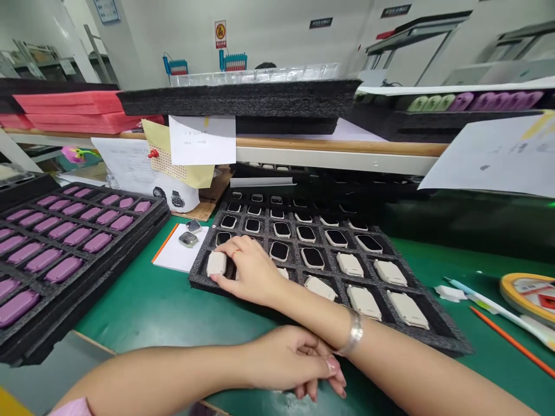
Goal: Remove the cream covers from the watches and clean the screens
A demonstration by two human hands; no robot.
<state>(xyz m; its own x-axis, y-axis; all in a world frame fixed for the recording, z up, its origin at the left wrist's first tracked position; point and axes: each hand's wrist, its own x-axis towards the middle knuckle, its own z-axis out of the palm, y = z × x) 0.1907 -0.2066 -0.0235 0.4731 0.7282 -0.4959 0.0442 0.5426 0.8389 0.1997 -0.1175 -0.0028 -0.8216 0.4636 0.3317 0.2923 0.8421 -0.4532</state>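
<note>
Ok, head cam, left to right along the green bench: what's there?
Black foam tray of purple pieces, white paper sheet, black foam tray of cream and black pieces, yellow-rimmed round disc.

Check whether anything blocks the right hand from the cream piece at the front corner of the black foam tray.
Nothing visible does: the right hand already touches the cream piece in the black foam tray. The left hand lies lower in the view, below the right wrist, apart from the piece.
</note>
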